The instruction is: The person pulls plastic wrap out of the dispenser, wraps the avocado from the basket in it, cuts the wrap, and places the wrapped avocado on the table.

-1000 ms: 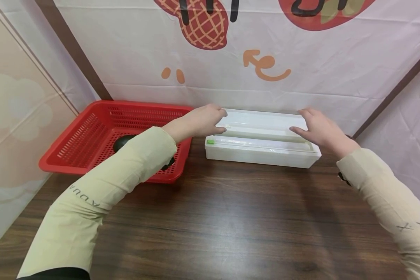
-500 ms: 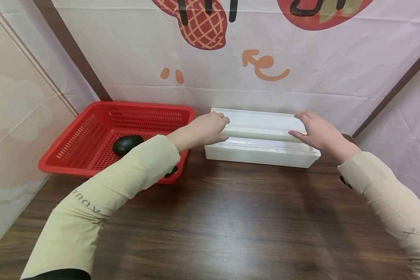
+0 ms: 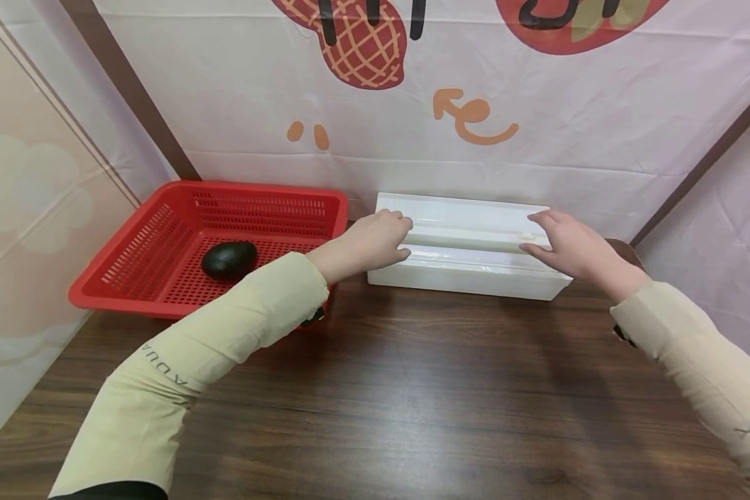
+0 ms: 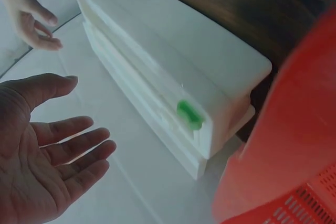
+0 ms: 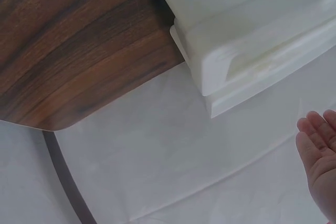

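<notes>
A long white box, like a cling film dispenser, stands at the back with its lid raised. Shiny clear material lies along its top. My left hand hovers over the box's left end, fingers apart and holding nothing. In the left wrist view a gap shows between this hand and the box, and a green tab sits near the box's end. My right hand hangs over the right end with thumb and fingers spread; in the right wrist view it is clear of the box.
A red slotted basket stands to the left, close to the box. Inside it lies a dark green oval item, like an avocado. The brown wooden table ends in a rounded corner at the back right, and a printed cloth hangs behind.
My left hand has come slightly nearer to me and to the right, uncovering the dark oval item and hiding the green tab. The right hand has lowered slightly. The box looks unmoved.
</notes>
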`<action>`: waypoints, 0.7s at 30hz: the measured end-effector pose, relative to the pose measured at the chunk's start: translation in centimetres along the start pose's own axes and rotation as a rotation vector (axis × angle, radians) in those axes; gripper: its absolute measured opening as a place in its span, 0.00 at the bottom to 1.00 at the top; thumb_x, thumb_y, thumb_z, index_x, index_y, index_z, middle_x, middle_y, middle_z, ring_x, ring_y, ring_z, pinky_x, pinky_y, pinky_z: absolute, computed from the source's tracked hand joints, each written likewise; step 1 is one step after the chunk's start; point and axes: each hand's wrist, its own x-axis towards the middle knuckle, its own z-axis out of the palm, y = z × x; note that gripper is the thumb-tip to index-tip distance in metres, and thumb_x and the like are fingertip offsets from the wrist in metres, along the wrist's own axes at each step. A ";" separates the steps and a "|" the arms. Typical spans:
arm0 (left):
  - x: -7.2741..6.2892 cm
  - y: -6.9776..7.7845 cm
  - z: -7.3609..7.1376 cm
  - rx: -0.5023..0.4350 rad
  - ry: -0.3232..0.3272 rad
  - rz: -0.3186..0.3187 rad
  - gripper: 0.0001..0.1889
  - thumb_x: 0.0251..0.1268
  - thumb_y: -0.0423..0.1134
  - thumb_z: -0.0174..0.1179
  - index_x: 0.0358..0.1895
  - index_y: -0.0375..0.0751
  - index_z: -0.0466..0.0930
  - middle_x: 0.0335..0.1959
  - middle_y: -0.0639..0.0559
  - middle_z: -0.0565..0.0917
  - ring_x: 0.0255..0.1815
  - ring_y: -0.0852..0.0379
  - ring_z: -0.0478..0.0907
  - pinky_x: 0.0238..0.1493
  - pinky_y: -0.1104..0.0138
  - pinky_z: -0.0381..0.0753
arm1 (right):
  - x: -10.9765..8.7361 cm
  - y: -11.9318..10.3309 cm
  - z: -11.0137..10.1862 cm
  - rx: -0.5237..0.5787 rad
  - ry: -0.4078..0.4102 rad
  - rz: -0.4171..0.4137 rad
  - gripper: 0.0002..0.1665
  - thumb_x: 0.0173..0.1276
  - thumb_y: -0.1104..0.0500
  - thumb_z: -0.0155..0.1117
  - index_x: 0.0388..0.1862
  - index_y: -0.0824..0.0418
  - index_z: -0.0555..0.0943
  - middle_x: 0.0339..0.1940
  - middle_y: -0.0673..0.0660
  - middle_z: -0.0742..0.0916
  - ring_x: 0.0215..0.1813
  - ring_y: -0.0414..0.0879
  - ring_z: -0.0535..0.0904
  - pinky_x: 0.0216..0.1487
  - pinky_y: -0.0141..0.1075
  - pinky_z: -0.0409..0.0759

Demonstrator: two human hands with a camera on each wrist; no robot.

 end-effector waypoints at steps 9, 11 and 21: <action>0.0 0.6 1.0 0.013 0.033 -0.007 0.17 0.60 0.42 0.55 0.47 0.33 0.75 0.39 0.43 0.79 0.43 0.48 0.75 0.43 0.60 0.77 | -0.5 -0.1 0.2 0.009 -0.033 0.030 0.37 0.66 0.46 0.54 0.62 0.72 0.63 0.59 0.71 0.70 0.61 0.64 0.65 0.58 0.56 0.63; 0.0 0.7 1.2 0.011 0.041 -0.015 0.16 0.60 0.42 0.55 0.47 0.33 0.75 0.39 0.43 0.79 0.43 0.48 0.75 0.43 0.60 0.77 | -0.6 -0.1 0.2 0.010 -0.028 0.028 0.37 0.66 0.46 0.54 0.62 0.72 0.64 0.58 0.71 0.70 0.61 0.64 0.65 0.58 0.56 0.64; -0.1 0.8 2.0 -0.039 0.042 -0.038 0.14 0.60 0.39 0.55 0.45 0.34 0.76 0.39 0.43 0.80 0.43 0.48 0.76 0.43 0.59 0.77 | -1.0 0.1 0.9 -0.011 0.011 -0.028 0.33 0.65 0.51 0.57 0.60 0.72 0.67 0.56 0.71 0.72 0.59 0.64 0.67 0.57 0.56 0.65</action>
